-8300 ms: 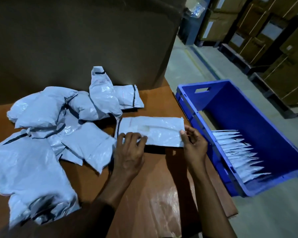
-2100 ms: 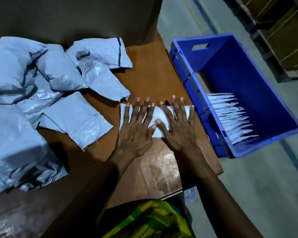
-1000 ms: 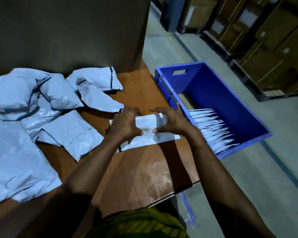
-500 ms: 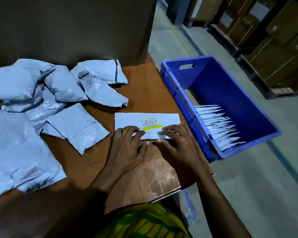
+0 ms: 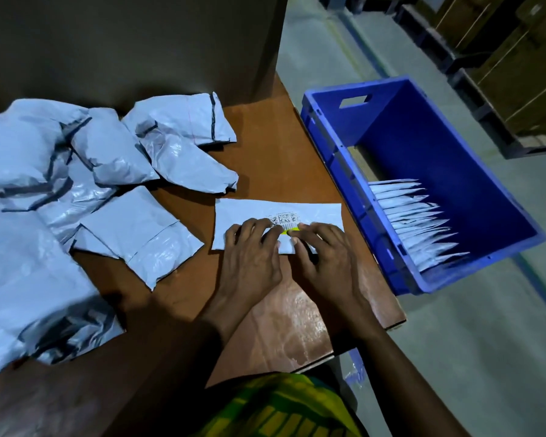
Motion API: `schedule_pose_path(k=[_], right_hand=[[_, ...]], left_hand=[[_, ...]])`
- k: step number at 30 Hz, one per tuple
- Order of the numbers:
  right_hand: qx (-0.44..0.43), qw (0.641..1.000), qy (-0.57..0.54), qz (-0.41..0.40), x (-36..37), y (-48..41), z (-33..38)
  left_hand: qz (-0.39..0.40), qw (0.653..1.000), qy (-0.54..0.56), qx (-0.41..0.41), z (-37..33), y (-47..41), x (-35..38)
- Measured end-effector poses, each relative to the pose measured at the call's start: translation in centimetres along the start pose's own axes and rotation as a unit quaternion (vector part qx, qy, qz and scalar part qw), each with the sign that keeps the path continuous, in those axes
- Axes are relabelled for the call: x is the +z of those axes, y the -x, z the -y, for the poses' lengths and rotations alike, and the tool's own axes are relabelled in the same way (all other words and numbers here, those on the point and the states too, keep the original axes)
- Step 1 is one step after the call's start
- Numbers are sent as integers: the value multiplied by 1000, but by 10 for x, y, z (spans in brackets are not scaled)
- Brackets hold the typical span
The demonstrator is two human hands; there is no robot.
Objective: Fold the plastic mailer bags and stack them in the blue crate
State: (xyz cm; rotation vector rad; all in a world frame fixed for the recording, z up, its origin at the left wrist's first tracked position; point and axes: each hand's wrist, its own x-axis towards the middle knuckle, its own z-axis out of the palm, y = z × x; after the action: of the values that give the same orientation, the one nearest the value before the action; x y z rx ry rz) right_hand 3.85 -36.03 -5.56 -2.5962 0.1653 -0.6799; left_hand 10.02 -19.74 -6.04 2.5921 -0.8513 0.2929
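A flattened white mailer bag [image 5: 316,211] with a barcode label and a yellow stripe lies on the brown table [image 5: 297,320] near its right edge. My left hand [image 5: 251,250] and my right hand [image 5: 323,252] sit side by side on its near edge, fingers curled over the plastic, and a small flap is raised between them. Right of the table stands the blue crate [image 5: 328,159]. A row of folded bags [image 5: 416,222] stands on edge inside it.
A pile of crumpled grey mailers [image 5: 76,171] covers the left half of the table. A tall brown carton [image 5: 123,42] walls off the back. Concrete floor lies to the right, with stacked cartons on pallets [image 5: 517,64] beyond the crate.
Since a second ago the bag was turned over and laid flat, label up. In the last half second both hands slid forward over its near edge and curled onto it.
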Motion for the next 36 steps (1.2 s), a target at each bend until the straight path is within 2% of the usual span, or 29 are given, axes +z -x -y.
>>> schedule_pose_path(k=[3,5,8,10,14,20,26,31,36], right_hand=[[-12,999,21,40,-7,-20,-3],[-15,994,33,104,-8,-29,-8],[-24,979,66,190,-2,-25,-10],[-48,974,106,196,1,-18,-13],[-65,967,138,202,2,-17,-15],[-35,975,111,188,9,-18,-17],[-15,971,116,207,15,-25,-19],[-15,971,116,208,9,-24,-16],[-9,982,87,169,6,-17,-16]], left_hand=[[12,999,47,2,9,-12,-7],[11,998,68,-6,14,-20,-9],[57,998,-10,2,15,-18,-2],[98,992,-72,14,13,-9,5],[116,986,-116,-11,8,-3,4],[125,987,-96,-30,5,-5,4],[133,985,-96,-52,5,-13,13],[112,991,-75,-27,14,-11,14],[72,997,-31,-29,42,-7,5]])
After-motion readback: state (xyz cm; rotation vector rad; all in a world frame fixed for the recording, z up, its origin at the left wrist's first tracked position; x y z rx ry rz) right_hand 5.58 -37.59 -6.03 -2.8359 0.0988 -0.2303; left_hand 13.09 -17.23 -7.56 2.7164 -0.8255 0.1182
